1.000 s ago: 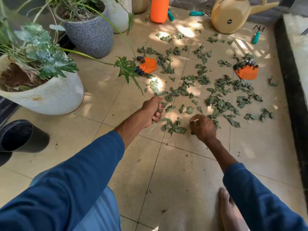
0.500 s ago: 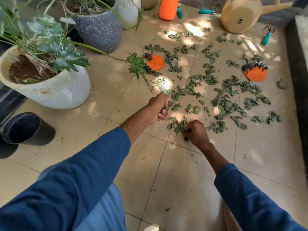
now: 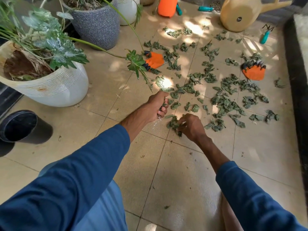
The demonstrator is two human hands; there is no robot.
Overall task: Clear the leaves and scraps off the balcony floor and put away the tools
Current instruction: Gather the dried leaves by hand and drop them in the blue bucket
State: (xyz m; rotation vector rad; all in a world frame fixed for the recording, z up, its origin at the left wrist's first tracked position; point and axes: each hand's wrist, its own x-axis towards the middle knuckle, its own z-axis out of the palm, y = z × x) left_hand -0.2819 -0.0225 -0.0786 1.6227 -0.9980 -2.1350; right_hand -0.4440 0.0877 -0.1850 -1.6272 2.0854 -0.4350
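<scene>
Green leaf scraps (image 3: pixel 223 100) lie scattered over the beige tiled balcony floor (image 3: pixel 175 172). My left hand (image 3: pixel 158 105) is a fist that grips a bunch of leaves, with a bit of white string hanging under it. My right hand (image 3: pixel 191 125) pinches a small clump of leaves (image 3: pixel 173 124) on the floor just right of the left hand. Two orange claw gloves lie among the scraps, one at the left (image 3: pixel 155 61) and one at the right (image 3: pixel 254 71). A teal hand rake (image 3: pixel 265 35) lies at the far right.
A white planter (image 3: pixel 55 90) and a grey woven pot (image 3: pixel 98 25) stand at the left, with a plant stem reaching over the floor. A black pot (image 3: pixel 21 126) lies on its side. A beige watering can (image 3: pixel 240 13), an orange sprayer (image 3: pixel 166 5) and a teal-handled tool (image 3: pixel 205 8) stand at the back.
My right hand has moved left to the clump by my left hand and closed its fingers on it. The left hand has kept its bunch of leaves.
</scene>
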